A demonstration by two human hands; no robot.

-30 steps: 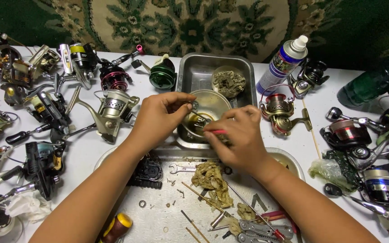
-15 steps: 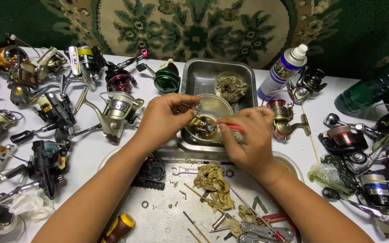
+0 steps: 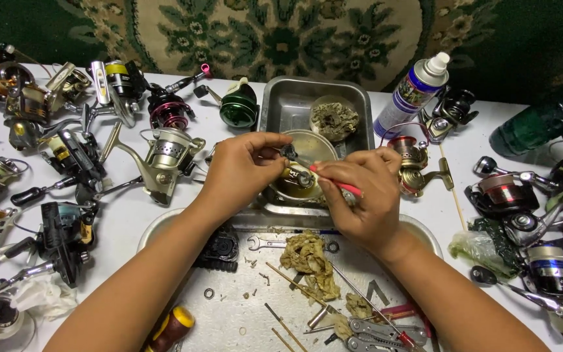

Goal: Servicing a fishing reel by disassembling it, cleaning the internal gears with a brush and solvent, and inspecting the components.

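My left hand (image 3: pixel 242 171) pinches a small metal reel part (image 3: pixel 296 173) between thumb and fingers, above a shallow bowl (image 3: pixel 307 146) inside a rectangular steel pan (image 3: pixel 281 104). My right hand (image 3: pixel 360 195) grips a thin tool with a red handle (image 3: pixel 340 186), its tip touching the small part. Both hands meet over the near edge of the pan.
Several fishing reels lie on the white table at left (image 3: pixel 164 153) and right (image 3: pixel 509 192). A white and blue spray can (image 3: pixel 415 88) stands by the pan. A round metal tray (image 3: pixel 242 313) near me holds a dirty rag (image 3: pixel 307 257), a wrench (image 3: pixel 265 243), sticks and pliers (image 3: pixel 376 334).
The view has shifted slightly. My hands have drawn closer together over the bowl, and the red-handled tool's tip now rests on the small part.
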